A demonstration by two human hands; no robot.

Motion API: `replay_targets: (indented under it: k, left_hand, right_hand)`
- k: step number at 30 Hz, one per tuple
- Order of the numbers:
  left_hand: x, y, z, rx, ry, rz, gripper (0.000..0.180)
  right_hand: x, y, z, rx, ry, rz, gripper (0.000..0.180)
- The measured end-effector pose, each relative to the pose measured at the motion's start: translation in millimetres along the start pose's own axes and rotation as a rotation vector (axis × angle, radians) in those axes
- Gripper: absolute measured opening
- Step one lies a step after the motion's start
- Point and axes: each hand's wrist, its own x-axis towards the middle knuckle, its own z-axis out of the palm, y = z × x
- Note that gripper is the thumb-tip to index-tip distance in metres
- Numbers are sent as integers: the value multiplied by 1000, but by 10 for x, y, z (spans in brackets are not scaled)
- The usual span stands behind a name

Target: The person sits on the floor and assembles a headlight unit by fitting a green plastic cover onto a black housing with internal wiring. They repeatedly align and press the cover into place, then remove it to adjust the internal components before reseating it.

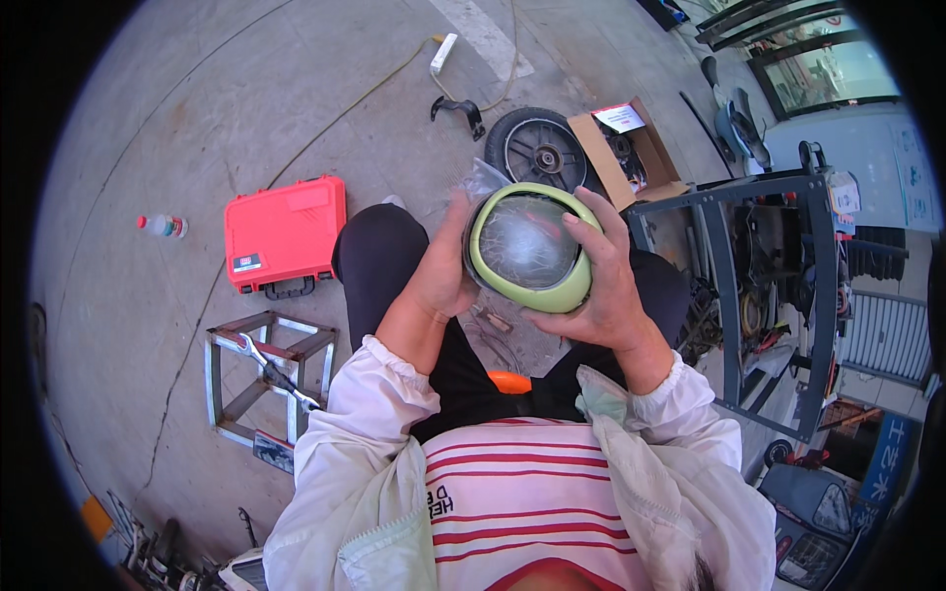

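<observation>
Between both hands, above my knees, is a round scooter headlight [527, 241] with a light green rim and a clear, shiny front that faces up. My left hand [448, 258] grips its left side, most of the fingers hidden behind it. On the other side, my right hand [609, 281] is closed round the rim, its fingers at the upper right edge and its thumb low by the near edge. A wrinkled piece of clear plastic film [483, 180] sticks out at the top left of the headlight, beside my left hand.
Left of my knees lies a red hard case [286, 231]; nearer stands a metal frame stool [232, 389] with wrenches [276, 369] on it. Ahead are a wheel [537, 148], an opened cardboard box [601, 158] and a power strip [444, 53]. A metal rack [724, 295] stands close at right.
</observation>
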Motion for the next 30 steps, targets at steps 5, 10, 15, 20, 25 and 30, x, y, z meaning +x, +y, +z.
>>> replay_targets:
  k: [5,10,15,20,25,30]
  left_hand:
    - [19,4,-11,-26,30,-13,80]
    - [1,20,34,-13,41,-24,83]
    - [12,-8,8,-10,35,-40,85]
    - [16,-8,12,-2,0,-48,82]
    - [15,-33,-44,22,-8,-34,62]
    - [-2,-17,-19,51,20,-39,46]
  right_hand:
    - [-15,15,0,4,1,0,103]
    - [-50,28,-7,0,8,-4,104]
    - [-69,39,-13,12,17,-9,104]
    - [-67,32,-13,2,-39,12,104]
    - [-82,31,-3,23,-29,11,104]
    - [-59,14,6,27,-37,18,105]
